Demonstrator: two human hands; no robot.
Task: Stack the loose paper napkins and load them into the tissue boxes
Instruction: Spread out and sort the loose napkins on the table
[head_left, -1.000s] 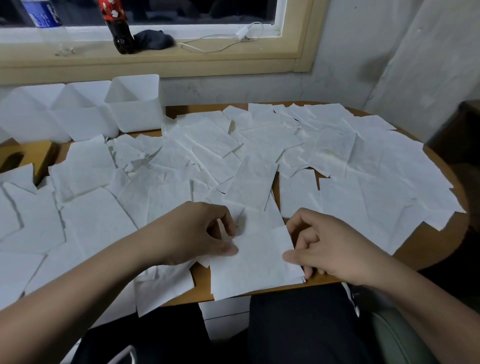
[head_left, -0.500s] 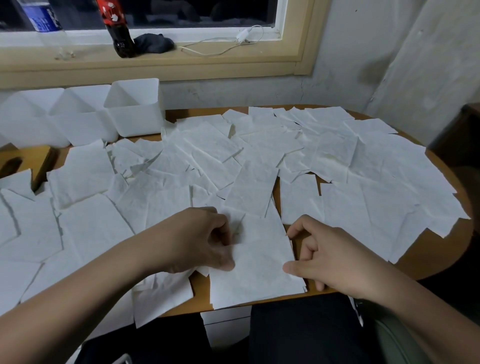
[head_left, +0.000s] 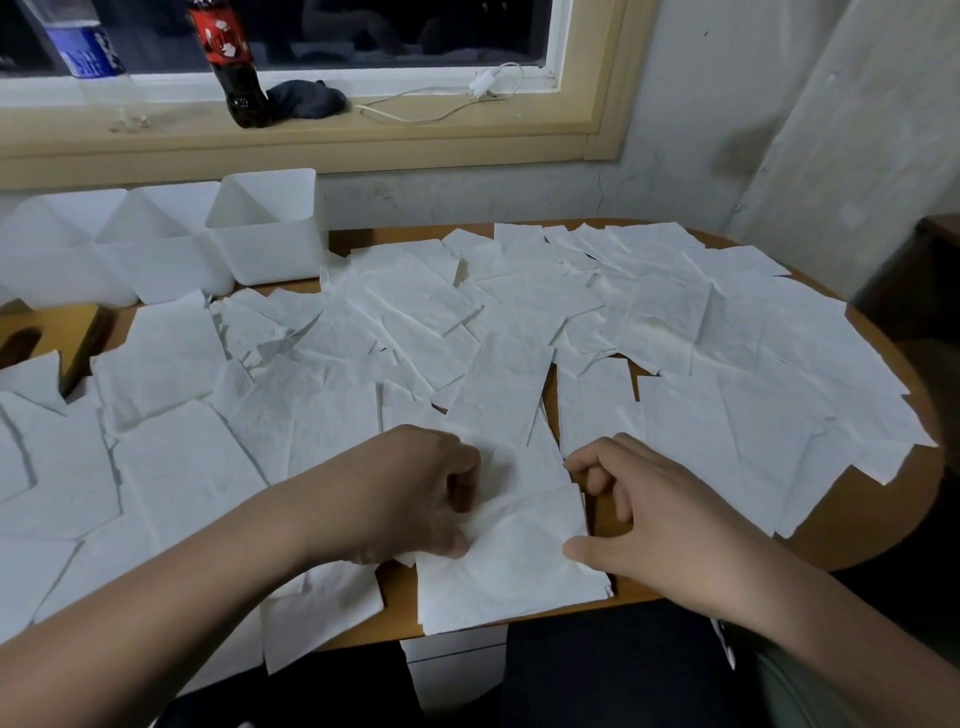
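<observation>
Several loose white paper napkins (head_left: 727, 364) cover the wooden table (head_left: 883, 519). A small stack of napkins (head_left: 509, 571) lies at the front edge between my hands. My left hand (head_left: 415, 493) pinches the stack's left edge with thumb and curled fingers. My right hand (head_left: 639, 504) has its thumb on the stack's right edge, and its curled fingers touch the upper right corner. Three white open tissue boxes (head_left: 265, 244) stand in a row at the back left.
A wooden box lid (head_left: 52, 338) with a dark slot lies at the left edge. On the window sill stand a cola bottle (head_left: 234, 67), a clear water bottle (head_left: 88, 57), a dark cloth and a white cable. My dark-trousered lap is below the table edge.
The view has tilted slightly downward. Both hands stay at the stack; the right hand's fingers have shifted up along the right edge, and the stack looks squarer.
</observation>
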